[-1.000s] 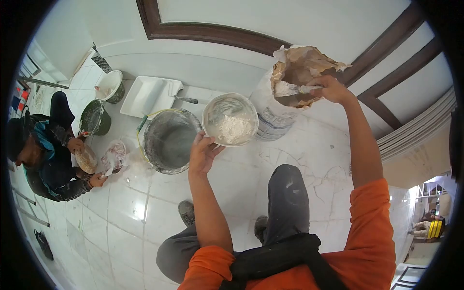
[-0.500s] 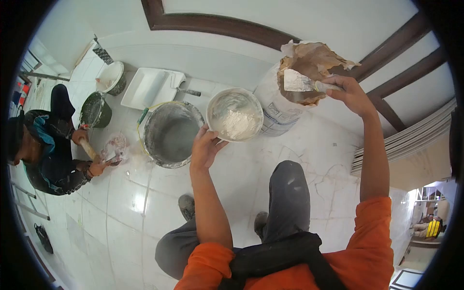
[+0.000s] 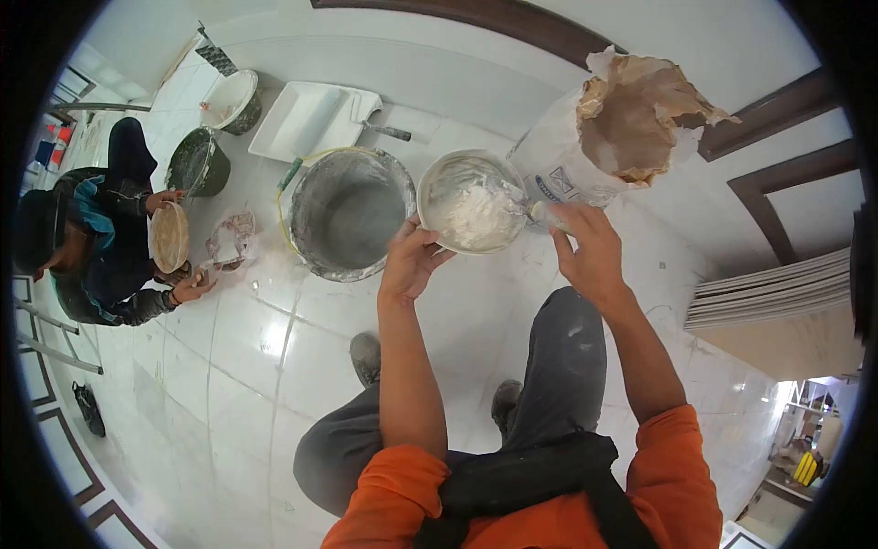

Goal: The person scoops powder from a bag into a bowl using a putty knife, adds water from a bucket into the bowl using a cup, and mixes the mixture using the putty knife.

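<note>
My left hand (image 3: pixel 410 261) grips the near left rim of a round bowl (image 3: pixel 443 178), thumb at the edge and fingers under it. White powder (image 3: pixel 480 215) is heaped inside. In my right hand (image 3: pixel 590 247) is the handle of a putty knife (image 3: pixel 543 216); its blade is over the bowl's right edge at the powder, and part of it is hard to make out. Behind the bowl, on the right, stands a torn-open paper sack (image 3: pixel 560 123), its ragged brown mouth facing up. Left of the bowl is a large bucket (image 3: pixel 301 224) with grey contents.
A white paint tray (image 3: pixel 274 119) and a roller (image 3: pixel 391 133) lie by the wall. Two smaller buckets (image 3: pixel 212 176) stand farther left. A co-worker (image 3: pixel 96 252) crouches there with a round tan object (image 3: pixel 170 236) in hand. Stacked panels (image 3: pixel 777 288) are at right.
My right hand has brought the powder-laden putty knife from the sack's mouth down to the bowl. The view has shifted. The co-worker's round tan object is now turned face-on.
</note>
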Motion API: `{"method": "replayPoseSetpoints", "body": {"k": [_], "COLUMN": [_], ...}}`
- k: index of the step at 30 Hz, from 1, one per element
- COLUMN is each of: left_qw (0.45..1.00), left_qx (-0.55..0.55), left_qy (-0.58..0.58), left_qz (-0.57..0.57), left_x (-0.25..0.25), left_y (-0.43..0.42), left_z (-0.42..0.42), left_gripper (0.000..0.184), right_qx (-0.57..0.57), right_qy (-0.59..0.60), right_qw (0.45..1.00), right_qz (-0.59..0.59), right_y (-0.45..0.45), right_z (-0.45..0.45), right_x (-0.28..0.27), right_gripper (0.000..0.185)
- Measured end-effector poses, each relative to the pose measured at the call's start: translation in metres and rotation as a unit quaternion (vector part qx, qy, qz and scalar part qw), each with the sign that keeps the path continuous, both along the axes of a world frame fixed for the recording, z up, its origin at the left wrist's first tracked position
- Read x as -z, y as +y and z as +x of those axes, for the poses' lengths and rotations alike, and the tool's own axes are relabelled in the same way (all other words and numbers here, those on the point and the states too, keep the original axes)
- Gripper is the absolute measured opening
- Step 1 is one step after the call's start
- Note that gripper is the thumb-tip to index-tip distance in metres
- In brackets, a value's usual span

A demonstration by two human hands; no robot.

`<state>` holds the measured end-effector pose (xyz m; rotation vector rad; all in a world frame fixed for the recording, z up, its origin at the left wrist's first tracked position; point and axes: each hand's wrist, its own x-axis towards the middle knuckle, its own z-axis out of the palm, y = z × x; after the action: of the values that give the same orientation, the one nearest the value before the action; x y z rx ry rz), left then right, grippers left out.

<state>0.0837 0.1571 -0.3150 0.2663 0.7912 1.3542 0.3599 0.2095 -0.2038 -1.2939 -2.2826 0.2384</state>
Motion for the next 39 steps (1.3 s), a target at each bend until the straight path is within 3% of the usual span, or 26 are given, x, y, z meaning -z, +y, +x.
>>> {"method": "replayPoseSetpoints", "body": {"k": [6,12,14,17,18,20,24,26,32,39], "left_qw": [0.999,0.996,0.994,0.990,0.990,0.987,0.981,0.979,0.975,0.974], "left_qx": [-0.003,-0.029,-0.040,-0.056,-0.061,-0.073,-0.093,-0.097,-0.098,-0.104], "left_qy": [-0.022,-0.046,-0.044,-0.053,-0.062,-0.066,-0.062,-0.060,-0.051,-0.014], "left_qz": [-0.032,-0.064,-0.092,-0.121,-0.115,-0.125,-0.159,-0.168,-0.191,-0.199], "left_x": [0.029,0.102,0.113,0.137,0.148,0.165,0.185,0.197,0.202,0.200], "left_y": [-0.014,-0.038,-0.045,-0.061,-0.064,-0.071,-0.085,-0.091,-0.099,-0.106], "left_z": [0.012,0.034,0.042,0.052,0.055,0.061,0.067,0.067,0.060,0.052], "left_gripper": [0.060,0.071,0.071,0.070,0.069,0.068,0.064,0.063,0.069,0.084], "right_qx": [-0.033,0.078,0.124,0.104,0.102,0.131,0.098,-0.010,-0.002,0.006], "right_qy": [0.013,0.089,0.036,0.014,0.012,-0.035,-0.064,-0.063,-0.112,-0.095], "right_qw": [0.994,0.991,0.975,0.963,0.962,0.913,0.928,0.972,0.910,0.909], "right_qz": [0.105,-0.066,-0.183,-0.249,-0.254,-0.384,-0.353,-0.224,-0.399,-0.406], "right_y": [-0.007,-0.026,-0.034,-0.043,-0.043,-0.039,-0.042,-0.043,-0.043,-0.064], "right_z": [0.005,0.014,0.018,0.024,0.021,0.013,0.027,0.035,-0.015,-0.023], "right_x": [0.050,0.097,0.114,0.137,0.132,0.114,0.140,0.158,0.155,0.198], "right_gripper": [0.035,0.031,0.033,0.035,0.035,0.035,0.035,0.036,0.036,0.035]}}
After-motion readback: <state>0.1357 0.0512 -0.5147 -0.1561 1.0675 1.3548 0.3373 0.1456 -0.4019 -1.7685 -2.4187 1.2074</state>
